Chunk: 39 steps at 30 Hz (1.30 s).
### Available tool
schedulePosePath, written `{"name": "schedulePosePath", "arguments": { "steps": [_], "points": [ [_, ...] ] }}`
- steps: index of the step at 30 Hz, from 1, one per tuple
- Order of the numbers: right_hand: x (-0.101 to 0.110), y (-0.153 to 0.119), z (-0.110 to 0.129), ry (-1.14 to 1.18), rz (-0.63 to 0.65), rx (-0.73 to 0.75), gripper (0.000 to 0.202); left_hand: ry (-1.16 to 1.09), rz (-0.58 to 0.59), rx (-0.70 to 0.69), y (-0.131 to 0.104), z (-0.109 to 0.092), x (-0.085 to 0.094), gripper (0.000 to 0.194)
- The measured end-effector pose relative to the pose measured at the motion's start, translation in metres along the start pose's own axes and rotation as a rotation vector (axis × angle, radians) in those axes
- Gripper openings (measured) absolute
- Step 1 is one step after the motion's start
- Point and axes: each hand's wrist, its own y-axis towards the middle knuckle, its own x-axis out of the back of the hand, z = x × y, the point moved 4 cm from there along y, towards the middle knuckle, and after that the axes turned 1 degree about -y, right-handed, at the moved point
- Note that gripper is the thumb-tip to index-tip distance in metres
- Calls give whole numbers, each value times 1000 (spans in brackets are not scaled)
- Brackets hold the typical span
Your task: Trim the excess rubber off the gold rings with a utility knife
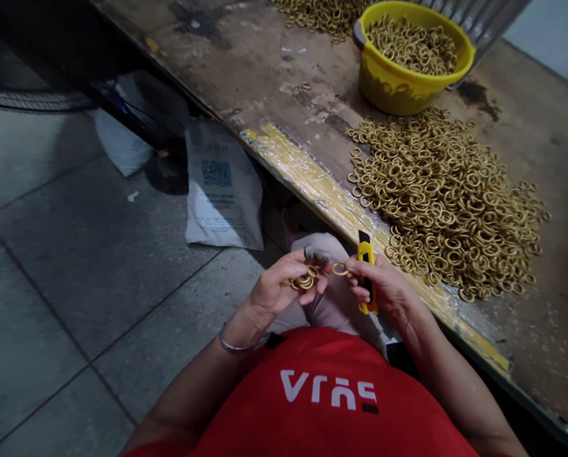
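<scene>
Head view, left hand [280, 282]: curled round rings [307, 280]
Right hand [381, 280]: clamped on cutter [366, 251], pinching ring [339, 274]
Ring handling: likely light, stiff, slick; pinch rim

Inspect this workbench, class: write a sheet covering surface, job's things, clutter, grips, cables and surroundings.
Surface: worn, stained table; yellow strip under clear film along one edge.
Job's things: gold-coloured ring pile; second heap farther back; yellow basin of more rings.
Clutter: lone ring apart from the pile.
Grips: left grip holds several rings; right grip pinches one ring and holds yellow cutter, dark blade showing.
Cables: cannot tell; too dim near the fan.
Surroundings: printed bag on tiled floor.
</scene>
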Motion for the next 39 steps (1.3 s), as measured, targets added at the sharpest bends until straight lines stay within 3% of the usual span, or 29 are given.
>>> {"name": "schedulePosePath", "arguments": {
  "steps": [5,10,14,16,19,21,25,31,33,35,37,39],
  "points": [
    [1,2,-2,3,11,-18,37,334,-149,-9,-3,4,0,23],
    [1,8,-7,-2,31,-6,39,736,-263,-93,-3,5,-12,14],
    [4,5,-7,-96,-30,61,43,769,-290,-77,2,9,-15,17],
    [9,-3,-3,-300,-114,196,43,669,-300,-18,5,14,-13,22],
    [13,-20,4,-842,-276,483,30,498,-278,51,9,23,-11,28],
    [15,-29,1,-1191,-365,570,18,451,-266,57,10,26,-13,29],
    [19,-34,-10,-1562,-451,516,17,539,-271,45,13,27,-22,28],
    [18,-30,-8,-1697,-519,452,24,815,-291,0,11,21,-32,22],
    [27,-29,-3,-1729,-588,360,20,957,-260,-54,5,17,-42,21],
    [43,-32,7,-1736,-712,291,19,1067,-149,-92,-1,14,-55,21],
    [60,-39,21,-1675,-829,348,17,1114,-17,-65,-3,16,-65,19],
    [75,-50,33,-1541,-870,498,16,1126,45,-27,2,21,-68,17]
  ]
}}
